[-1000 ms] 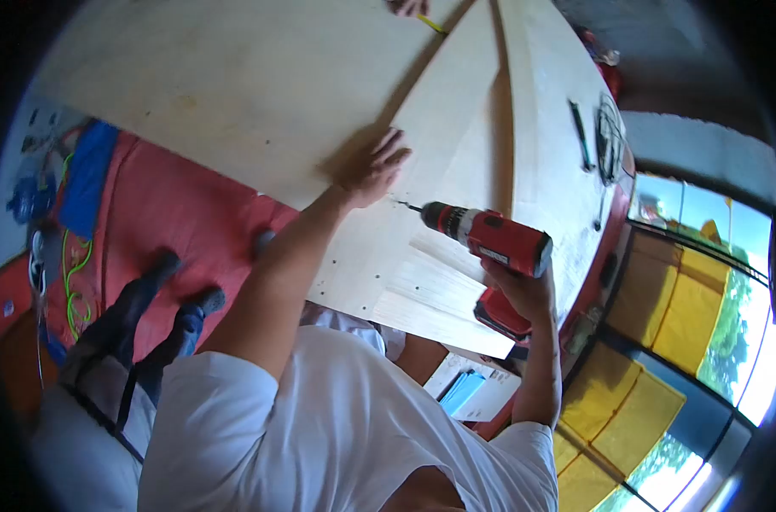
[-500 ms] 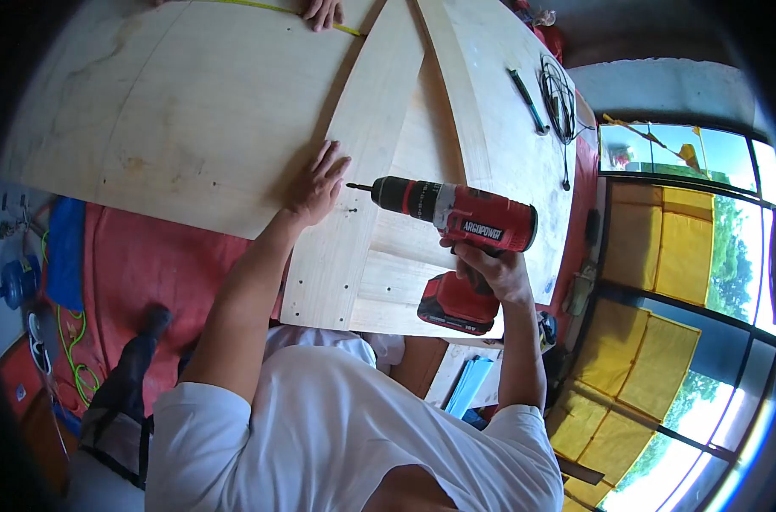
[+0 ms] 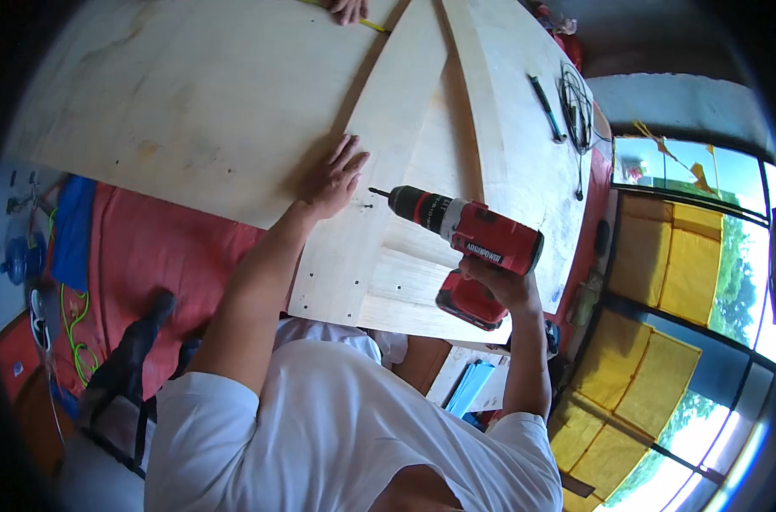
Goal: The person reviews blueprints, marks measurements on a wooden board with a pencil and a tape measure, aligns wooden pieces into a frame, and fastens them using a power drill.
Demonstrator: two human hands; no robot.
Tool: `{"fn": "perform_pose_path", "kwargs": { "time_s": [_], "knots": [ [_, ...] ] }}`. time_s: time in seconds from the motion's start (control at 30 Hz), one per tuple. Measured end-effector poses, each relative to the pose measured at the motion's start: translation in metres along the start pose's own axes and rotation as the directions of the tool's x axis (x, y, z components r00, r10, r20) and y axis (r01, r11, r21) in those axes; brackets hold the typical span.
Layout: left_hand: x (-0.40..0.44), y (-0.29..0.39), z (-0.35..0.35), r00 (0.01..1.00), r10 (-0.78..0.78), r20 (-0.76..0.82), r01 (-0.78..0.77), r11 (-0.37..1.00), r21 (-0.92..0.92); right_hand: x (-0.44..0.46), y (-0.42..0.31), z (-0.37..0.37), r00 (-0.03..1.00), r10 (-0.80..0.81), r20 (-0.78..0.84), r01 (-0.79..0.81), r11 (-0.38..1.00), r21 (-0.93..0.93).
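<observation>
My right hand [image 3: 509, 286] grips the handle of a red and black cordless drill [image 3: 490, 239], its bit pointing left. The bit's tip is just above a small dark screw [image 3: 368, 206] in a pale wooden board [image 3: 386, 111]; whether they touch I cannot tell. My left hand [image 3: 337, 181] lies flat on the long left edge of that board, fingers stretched out and holding nothing. Several dark screw heads or holes dot the board's near end. A second wooden strip [image 3: 471, 85] runs at an angle beside it.
Beneath the boards is a large plywood sheet [image 3: 191, 111]. Another person's hand [image 3: 349, 10] rests by a yellow tape measure [image 3: 372, 26] at the far edge. A hammer-like tool [image 3: 547, 109] and a coiled black cable [image 3: 577, 111] lie at right. Red covering [image 3: 166, 256] spreads at left.
The view has shifted, so the boards appear farther right and lower. The drill has tilted slightly, and its bit is closer to the screw. My left hand keeps its place on the board.
</observation>
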State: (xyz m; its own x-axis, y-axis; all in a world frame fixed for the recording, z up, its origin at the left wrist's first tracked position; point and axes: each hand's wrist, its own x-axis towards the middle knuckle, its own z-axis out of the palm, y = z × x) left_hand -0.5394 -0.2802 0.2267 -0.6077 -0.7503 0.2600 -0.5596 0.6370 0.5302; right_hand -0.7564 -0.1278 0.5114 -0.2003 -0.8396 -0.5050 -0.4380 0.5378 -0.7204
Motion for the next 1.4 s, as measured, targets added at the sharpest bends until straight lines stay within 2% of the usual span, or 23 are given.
{"fn": "perform_pose_path", "kwargs": {
  "time_s": [0.13,0.23,0.47,0.57,0.87,0.97,1.13,1.33,1.4],
  "knots": [
    [0.000,0.002,-0.004,1.000,-0.012,0.024,0.011,0.999,0.030,0.001,-0.002,0.012,0.989,-0.141,-0.043,0.129,0.969,-0.209],
    [-0.002,0.002,-0.005,0.999,-0.024,0.041,0.024,1.000,0.010,0.005,-0.011,0.014,0.985,-0.174,-0.021,0.157,0.931,-0.329],
    [-0.001,0.001,-0.001,0.998,-0.040,0.039,0.041,0.999,-0.007,0.026,0.002,0.018,0.996,-0.084,0.041,0.094,0.921,-0.378],
    [-0.002,0.002,-0.003,0.998,-0.037,0.041,0.037,0.999,0.001,0.031,-0.005,0.023,0.999,-0.035,0.034,0.047,0.883,-0.468],
    [-0.001,0.000,0.001,0.999,-0.030,-0.016,0.030,1.000,-0.005,0.044,-0.001,0.021,0.994,-0.071,0.078,0.100,0.873,-0.477],
    [-0.002,0.001,0.003,0.992,-0.006,-0.127,0.001,0.999,-0.039,0.045,-0.002,0.021,0.994,-0.061,0.095,0.100,0.875,-0.473],
    [-0.003,0.001,0.002,0.992,-0.009,-0.126,0.002,0.999,-0.054,0.048,-0.010,0.020,0.992,-0.044,0.117,0.098,0.859,-0.503],
    [-0.002,0.002,0.001,0.992,-0.007,-0.126,0.000,0.999,-0.049,0.058,-0.020,0.015,0.952,-0.196,0.237,0.301,0.756,-0.582],
    [-0.002,0.001,0.000,0.992,-0.002,-0.127,-0.004,0.999,-0.050,0.060,-0.031,0.015,0.958,-0.149,0.246,0.268,0.771,-0.578]
  ]
}}
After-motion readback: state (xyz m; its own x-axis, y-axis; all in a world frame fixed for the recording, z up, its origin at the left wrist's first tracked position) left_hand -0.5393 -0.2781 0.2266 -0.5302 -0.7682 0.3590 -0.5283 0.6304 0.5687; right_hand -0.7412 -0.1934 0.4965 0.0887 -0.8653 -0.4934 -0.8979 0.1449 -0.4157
